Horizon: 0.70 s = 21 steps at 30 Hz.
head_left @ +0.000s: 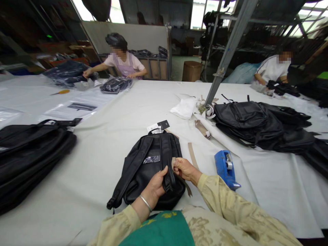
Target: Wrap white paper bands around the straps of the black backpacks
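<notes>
A black backpack (151, 171) lies in front of me, its shoulder straps facing up and its top handle pointing away. My left hand (155, 186), with a bangle on the wrist, is closed around the lower part of the right-side shoulder strap (167, 153). Between the fingertips of my right hand (186, 168) is the end of a brown paper strip (173, 164), held against that strap's edge. Hang tags (163, 124) stick out beyond the handle. A shiny plastic-looking patch (151, 159) sits on the back panel between the straps.
A blue tape dispenser (225, 169) stands right of my right hand, near a loose brown strip (192, 153). Black bags pile up at right (256, 123) and left (33, 153). A slanted metal post (228, 54) rises from the table. Two people (125, 63) (273, 70) work across it.
</notes>
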Motion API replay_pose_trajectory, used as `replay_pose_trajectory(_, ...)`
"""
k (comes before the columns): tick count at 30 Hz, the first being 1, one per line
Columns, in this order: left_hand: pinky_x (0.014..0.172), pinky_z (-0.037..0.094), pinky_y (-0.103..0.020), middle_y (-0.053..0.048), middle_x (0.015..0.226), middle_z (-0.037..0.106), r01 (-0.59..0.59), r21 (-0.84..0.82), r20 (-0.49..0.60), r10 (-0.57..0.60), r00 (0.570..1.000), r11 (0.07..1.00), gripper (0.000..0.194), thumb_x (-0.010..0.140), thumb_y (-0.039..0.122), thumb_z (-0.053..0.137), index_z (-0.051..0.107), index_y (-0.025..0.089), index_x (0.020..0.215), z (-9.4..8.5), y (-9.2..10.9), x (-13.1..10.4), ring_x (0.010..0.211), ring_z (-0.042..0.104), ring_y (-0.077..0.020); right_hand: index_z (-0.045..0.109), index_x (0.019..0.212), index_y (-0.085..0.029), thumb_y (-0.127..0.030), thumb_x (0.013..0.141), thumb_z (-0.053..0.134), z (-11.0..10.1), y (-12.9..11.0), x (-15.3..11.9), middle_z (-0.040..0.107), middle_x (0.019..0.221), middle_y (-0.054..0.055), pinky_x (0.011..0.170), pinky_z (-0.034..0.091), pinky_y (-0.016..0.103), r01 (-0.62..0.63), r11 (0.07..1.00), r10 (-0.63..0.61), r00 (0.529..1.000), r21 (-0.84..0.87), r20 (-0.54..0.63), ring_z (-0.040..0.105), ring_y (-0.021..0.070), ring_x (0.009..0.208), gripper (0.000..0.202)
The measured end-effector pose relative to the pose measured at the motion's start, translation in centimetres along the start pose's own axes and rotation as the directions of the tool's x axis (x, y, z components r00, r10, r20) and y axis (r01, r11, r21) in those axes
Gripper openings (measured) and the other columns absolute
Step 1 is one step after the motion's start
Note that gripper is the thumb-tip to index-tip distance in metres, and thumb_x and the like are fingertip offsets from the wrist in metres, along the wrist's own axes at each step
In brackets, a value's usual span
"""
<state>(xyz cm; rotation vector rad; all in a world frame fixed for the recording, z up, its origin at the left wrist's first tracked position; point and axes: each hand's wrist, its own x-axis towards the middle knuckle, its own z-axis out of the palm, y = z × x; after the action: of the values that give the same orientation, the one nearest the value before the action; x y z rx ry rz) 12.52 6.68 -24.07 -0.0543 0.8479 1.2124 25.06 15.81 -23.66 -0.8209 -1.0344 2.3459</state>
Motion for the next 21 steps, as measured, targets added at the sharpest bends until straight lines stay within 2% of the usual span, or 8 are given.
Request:
replay_pose_trajectory(8,0.086,0.059,-0.037,-0.015,0.088,0.076,0.031,-0.018,-0.034,-0.031,0.999,0.999,0.03,0.091,0.029,0.057,0.065,0.004,0.103,-0.1,0.3,-0.2,0.086,0.073,-0.0255,0.045,0.071,-0.02,-0.05,0.064,0.079,0.1,1.5,0.0,0.047,0.055,-0.007,0.046,0.031,0.02,-0.062,0.989,0.061,0.998,0.137,0.006,0.041,0.0066,0.046,0.046)
replay_pose_trajectory(10,0.085,0.059,-0.037,-0.015,0.085,0.076,0.017,-0.006,-0.049,-0.017,0.999,1.0,0.028,0.09,0.028,0.058,0.065,0.004,0.102,0.0,0.3,-0.1,0.083,0.074,-0.0251,0.044,0.068,-0.021,-0.046,0.07,0.071,-0.1,1.5,0.1,0.047,0.054,-0.006,0.048,0.032,0.022,-0.05,0.999,0.052,0.994,0.019,-0.094,0.041,0.0084,0.046,0.037)
replay_pose_trajectory(12,0.083,0.059,-0.036,-0.014,0.083,0.076,-0.003,0.031,-0.089,0.006,0.996,1.0,0.025,0.088,0.026,0.062,0.065,0.005,0.101,-0.1,0.2,0.1,0.08,0.074,-0.0244,0.043,0.062,-0.021,-0.039,0.074,0.063,-0.4,0.7,0.2,0.046,0.053,-0.004,0.05,0.032,0.024,-0.006,0.95,-0.07,0.971,-0.313,-0.23,0.041,0.0098,0.048,0.03)
replay_pose_trajectory(13,0.082,0.06,-0.037,-0.013,0.081,0.076,-0.01,0.055,-0.12,0.017,0.993,0.998,0.024,0.086,0.025,0.064,0.064,0.006,0.101,-0.1,0.2,0.2,0.078,0.074,-0.0241,0.042,0.059,-0.02,-0.036,0.075,0.06,-0.7,0.0,0.3,0.045,0.052,-0.003,0.052,0.032,0.025,0.014,0.847,-0.184,0.946,-0.531,-0.268,0.041,0.0104,0.05,0.029)
replay_pose_trajectory(14,0.081,0.06,-0.037,-0.012,0.079,0.076,-0.015,0.08,-0.151,0.027,0.988,0.997,0.022,0.085,0.023,0.066,0.064,0.007,0.099,-0.2,0.1,0.4,0.075,0.074,-0.0238,0.042,0.056,-0.02,-0.034,0.077,0.058,-1.1,-1.0,0.3,0.045,0.053,-0.002,0.054,0.032,0.025,0.021,0.685,-0.312,0.912,-0.728,-0.267,0.041,0.0111,0.053,0.029)
replay_pose_trajectory(16,0.078,0.061,-0.038,-0.01,0.073,0.075,-0.019,0.122,-0.199,0.043,0.979,0.992,0.019,0.083,0.022,0.068,0.064,0.008,0.093,-0.4,-0.1,0.6,0.069,0.073,-0.0235,0.047,0.058,-0.019,-0.031,0.082,0.054,-2.2,-3.4,0.5,0.049,0.058,0.0,0.061,0.032,0.027,-0.023,0.299,-0.525,0.831,-0.954,-0.185,0.044,0.013,0.06,0.027)
replay_pose_trajectory(18,0.075,0.061,-0.039,-0.01,0.069,0.073,-0.015,0.14,-0.209,0.044,0.977,0.99,0.016,0.082,0.023,0.068,0.063,0.009,0.088,-0.4,-0.1,0.7,0.065,0.072,-0.0231,0.055,0.069,-0.018,-0.031,0.089,0.046,-3.8,-5.9,0.6,0.057,0.07,0.005,0.067,0.033,0.029,-0.13,0.015,-0.628,0.77,-0.991,-0.11,0.048,0.0162,0.069,0.025)
replay_pose_trajectory(21,0.075,0.061,-0.037,-0.01,0.069,0.074,0.006,0.126,-0.186,0.018,0.982,0.992,0.015,0.084,0.024,0.066,0.063,0.009,0.086,0.0,0.2,0.7,0.063,0.072,-0.0217,0.06,0.085,-0.015,-0.025,0.092,0.043,-6.5,-8.8,1.1,0.062,0.084,0.012,0.071,0.032,0.032,-0.241,-0.2,-0.612,0.788,-0.95,-0.071,0.052,0.0205,0.077,0.022)
